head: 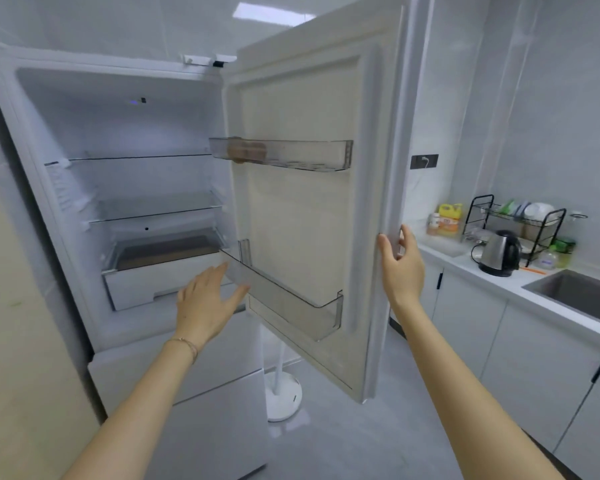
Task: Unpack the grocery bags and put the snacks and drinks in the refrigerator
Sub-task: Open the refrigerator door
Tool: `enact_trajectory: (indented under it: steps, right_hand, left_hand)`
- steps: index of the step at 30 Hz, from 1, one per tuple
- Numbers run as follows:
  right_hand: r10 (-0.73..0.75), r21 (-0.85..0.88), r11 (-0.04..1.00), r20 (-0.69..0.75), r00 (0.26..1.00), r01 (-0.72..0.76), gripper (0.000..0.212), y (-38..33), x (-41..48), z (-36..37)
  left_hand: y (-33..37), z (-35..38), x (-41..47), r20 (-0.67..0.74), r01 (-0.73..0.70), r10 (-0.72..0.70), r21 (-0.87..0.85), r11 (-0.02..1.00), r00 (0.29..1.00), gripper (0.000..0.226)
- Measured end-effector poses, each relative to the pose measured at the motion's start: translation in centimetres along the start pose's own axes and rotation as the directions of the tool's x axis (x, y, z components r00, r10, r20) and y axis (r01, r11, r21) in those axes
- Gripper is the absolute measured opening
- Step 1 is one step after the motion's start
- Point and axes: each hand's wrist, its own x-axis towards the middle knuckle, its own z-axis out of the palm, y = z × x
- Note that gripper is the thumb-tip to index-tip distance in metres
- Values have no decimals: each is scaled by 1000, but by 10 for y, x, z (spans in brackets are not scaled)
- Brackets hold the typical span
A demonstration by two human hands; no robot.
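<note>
Both hands [207, 299] at open refrigerator [125, 188] door [309, 216]

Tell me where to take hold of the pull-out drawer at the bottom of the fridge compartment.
Grip the drawer by the notch under its white front panel, coming straight from the front, palm up. The left hand hovers open just ahead of it; the right hand is on the open door's edge.

No legible text or labels.
</note>
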Motion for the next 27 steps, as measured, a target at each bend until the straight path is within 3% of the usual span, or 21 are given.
enact_trajectory:
  steps: [4, 8, 11, 14, 17, 20, 27]
  right_hand:
    - [20, -37, 999, -17, 1000, -21, 59, 8, 21, -2]
    - [-10, -97, 995, -41, 999, 6, 53, 9, 18, -1]
    - [-204, -296, 939, -80, 976, 172, 55, 12, -3, 1]
    - [-247, -487, 842, 33, 968, 232, 61, 20, -23, 0]
    - [-218, -629, 725, 178, 960, 282, 70, 30, -42, -5]
    - [-135, -721, 624, 279, 951, 300, 74, 33, -56, -11]
    - [68, -848, 496, 253, 965, 188, 77, 22, -62, -49]
  left_hand:
    - [-3, 5, 2, 9, 12, -13, 116, 993, 1000, 100]
    - [-2, 9, 4, 46, -5, -4, 191, 982, 999, 86]
    - [-2, 13, 3, 51, -25, 13, 246, 969, 999, 88]
    - [-4, 27, -4, 121, -85, 44, 355, 931, 992, 101]
    - [-1, 46, -15, 221, -129, 50, 355, 926, 974, 107]
    - [15, 58, -16, 232, -192, 123, 306, 932, 965, 104]
    - [72, 73, 7, 283, -443, 378, 221, 869, 881, 93]
